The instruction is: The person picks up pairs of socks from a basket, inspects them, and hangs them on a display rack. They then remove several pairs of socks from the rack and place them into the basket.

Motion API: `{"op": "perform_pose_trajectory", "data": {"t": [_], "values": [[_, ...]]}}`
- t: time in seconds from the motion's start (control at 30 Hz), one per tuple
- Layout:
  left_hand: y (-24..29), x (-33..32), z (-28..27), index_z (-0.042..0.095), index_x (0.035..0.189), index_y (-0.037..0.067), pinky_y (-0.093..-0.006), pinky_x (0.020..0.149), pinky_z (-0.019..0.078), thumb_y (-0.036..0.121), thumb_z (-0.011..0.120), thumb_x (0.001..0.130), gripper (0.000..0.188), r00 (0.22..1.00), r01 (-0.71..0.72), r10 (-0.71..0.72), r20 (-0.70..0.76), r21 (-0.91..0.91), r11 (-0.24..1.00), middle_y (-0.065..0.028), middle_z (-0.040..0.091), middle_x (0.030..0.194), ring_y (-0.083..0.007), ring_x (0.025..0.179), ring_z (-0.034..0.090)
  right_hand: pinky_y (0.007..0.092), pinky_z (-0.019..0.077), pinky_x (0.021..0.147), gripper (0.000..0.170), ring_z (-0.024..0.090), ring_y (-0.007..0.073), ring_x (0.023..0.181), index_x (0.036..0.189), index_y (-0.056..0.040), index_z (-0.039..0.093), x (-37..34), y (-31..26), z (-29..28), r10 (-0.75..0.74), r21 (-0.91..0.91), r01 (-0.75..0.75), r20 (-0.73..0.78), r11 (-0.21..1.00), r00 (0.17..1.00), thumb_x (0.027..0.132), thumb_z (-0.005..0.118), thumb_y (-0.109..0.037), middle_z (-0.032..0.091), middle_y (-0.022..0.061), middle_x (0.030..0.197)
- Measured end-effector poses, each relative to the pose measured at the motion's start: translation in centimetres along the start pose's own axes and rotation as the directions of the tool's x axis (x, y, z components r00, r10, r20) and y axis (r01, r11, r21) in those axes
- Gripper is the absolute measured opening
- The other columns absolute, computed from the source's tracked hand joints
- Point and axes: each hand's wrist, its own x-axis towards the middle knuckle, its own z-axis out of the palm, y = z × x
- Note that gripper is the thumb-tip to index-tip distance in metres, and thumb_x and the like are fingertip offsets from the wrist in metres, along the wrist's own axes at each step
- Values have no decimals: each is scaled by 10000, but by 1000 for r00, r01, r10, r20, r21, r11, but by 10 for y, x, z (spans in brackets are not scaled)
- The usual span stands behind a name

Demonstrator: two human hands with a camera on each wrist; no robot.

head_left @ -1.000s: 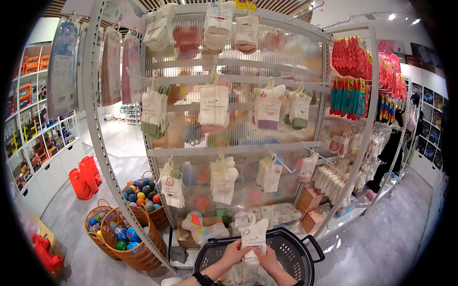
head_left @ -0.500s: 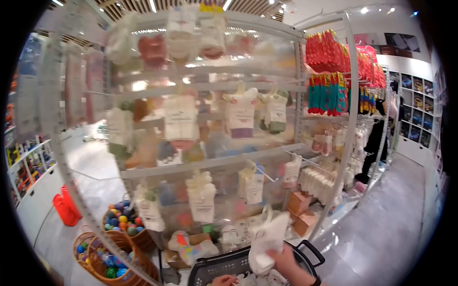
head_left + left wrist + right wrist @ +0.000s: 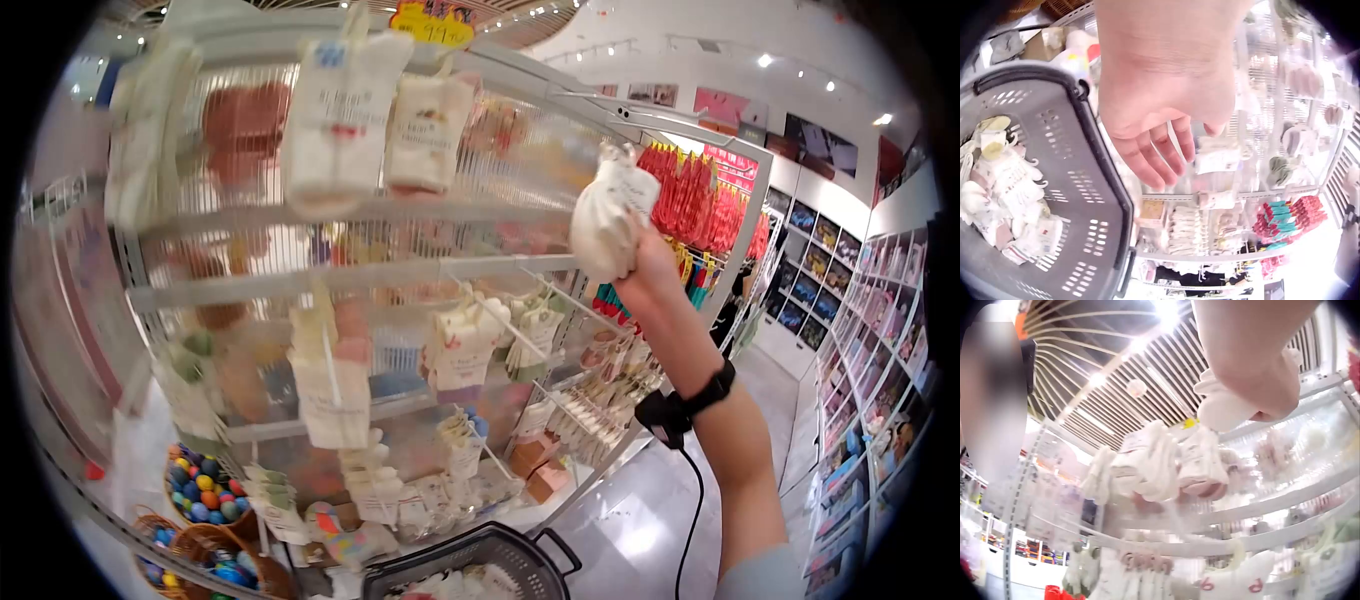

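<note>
My right hand [image 3: 648, 258] is raised at the upper right of the rack and grips a pair of white socks [image 3: 603, 222] with a label and hanger. In the right wrist view the same socks [image 3: 1225, 412] stick out beside the hand, high before the ceiling slats. My left hand [image 3: 1160, 119] shows only in its own wrist view, fingers loosely bent and holding nothing, beside the rim of a grey shopping basket [image 3: 1079, 134]. Several packs of light socks [image 3: 1013, 187] lie inside that basket.
White socks [image 3: 340, 125] hang in rows on the metal rack, whose prongs [image 3: 505, 325] stick outward. A yellow price sign [image 3: 432, 22] tops it. Red socks [image 3: 685, 190] hang at the right. Wicker baskets [image 3: 215, 545] of balls stand at lower left.
Both hands held the socks over the basket at first. The left hand let go, and the right hand carried them up and to the right. The head view has turned upward and right.
</note>
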Motion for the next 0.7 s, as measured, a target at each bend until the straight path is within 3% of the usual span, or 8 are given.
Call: {"op": "perform_pose_trajectory", "data": {"t": [0.1,0.17,0.23,0.3,0.4,0.43,0.5,0.7], "values": [[83,-42,23,542,1083,57,-301,659,499,403,460,886,407,999,-50,52,18,-61,997,-77,603,941,-182,781,597,408,454,849,290,545,232,991,1186,-85,416,56,4,1,114,65,-108,-98,992,989,927,380,-209,538,67,1104],[158,-75,54,544,1082,27,-312,722,478,411,456,886,439,993,-15,24,-118,77,997,-77,599,956,-168,821,583,423,454,844,276,543,231,993,1177,-95,414,87,8,-4,182,122,-168,-118,978,976,927,381,-206,536,61,1099],[186,-85,44,548,1078,-4,-320,763,456,411,452,889,465,978,70,-68,-197,4,998,-77,585,981,-178,854,577,427,451,841,275,539,226,999,1181,-102,410,106,12,-3,201,151,-192,-44,970,979,921,395,-191,534,54,1099],[236,-122,62,541,1083,-4,-320,765,459,401,445,895,457,965,-41,59,-257,76,996,-86,581,996,-197,866,577,421,445,845,279,532,220,1008,1186,-106,404,121,11,5,216,169,-218,30,961,976,915,406,-174,532,50,1099],[259,-148,49,542,1082,11,-305,750,463,398,442,898,441,964,-155,171,-201,95,983,-86,576,985,-185,845,572,379,425,865,301,518,207,1026,1196,-94,394,129,6,19,260,163,-274,100,948,960,900,426,-137,527,46,1105],[286,-164,70,543,1076,23,-288,730,461,387,429,906,417,923,-94,212,-320,348,933,-72,574,964,-176,824,562,358,420,863,325,517,200,1024,1217,-81,380,130,2,25,250,167,-274,149,947,957,897,425,-124,525,41,1107],[254,-160,23,542,1081,40,-284,724,451,386,417,908,406,929,-195,278,-243,317,928,-59,567,965,-168,835,546,347,420,845,355,522,193,1007,1238,-67,363,128,-5,37,303,151,-307,53,940,952,893,429,-116,525,37,1103],[249,-168,5,541,1106,69,-283,767,452,379,417,907,389,943,-65,139,-304,241,968,-76,550,1038,-160,946,524,354,415,804,343,520,181,971,1218,-104,404,134,9,18,426,-110,-423,5,900,905,882,441,-155,539,27,1068]]}}
